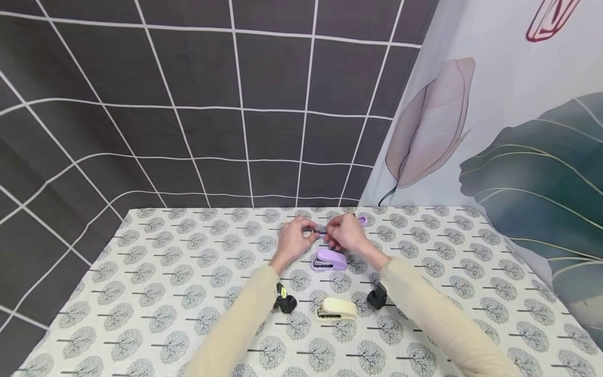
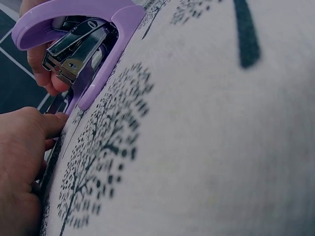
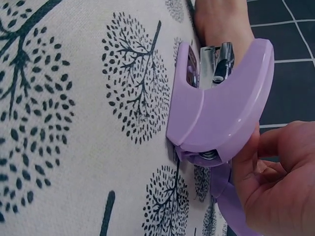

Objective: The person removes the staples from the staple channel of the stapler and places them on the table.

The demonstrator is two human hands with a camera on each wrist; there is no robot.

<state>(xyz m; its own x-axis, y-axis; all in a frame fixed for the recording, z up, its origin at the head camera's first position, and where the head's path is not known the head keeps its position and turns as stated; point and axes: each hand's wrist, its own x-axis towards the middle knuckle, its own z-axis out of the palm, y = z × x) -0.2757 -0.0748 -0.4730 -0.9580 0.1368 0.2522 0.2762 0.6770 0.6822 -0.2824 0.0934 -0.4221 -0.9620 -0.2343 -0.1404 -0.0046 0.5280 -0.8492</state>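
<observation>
Pinching the metal end of the far stapler (image 1: 321, 229): left hand (image 1: 294, 241), thumb and fingers drawn narrow, at its 9 o'clock. Right hand (image 1: 347, 233) curled in at its 3 o'clock, seems to pinch it too; exact grip hidden behind the fingers. Far stapler is purple, mostly covered, lying between the two hands: about 2 o'clock from left, 9 o'clock from right. Long axis looks roughly 9-to-3, fingertips at the metal; purple loop (image 1: 363, 221) pokes out past the right hand at 2 o'clock, probably its other end.

Near stapler (image 1: 331, 259), also purple, sits at 6 o'clock of the far one, right hand closer to it. Mouth at 9, long axis 9-to-3; standing on its base, apart from the left hand. Whether right fingers touch it: can't tell.

Cream stapler (image 1: 338, 308) further out at 6, mouth also at 9, between the sleeves (image 1: 438, 303). Black gear (image 1: 286, 302) on each wrist. Tree-print cloth (image 1: 165, 272) under all; dark grid backdrop (image 1: 198, 68) at 12, leaf-print sheet (image 1: 490, 125) at 2.
</observation>
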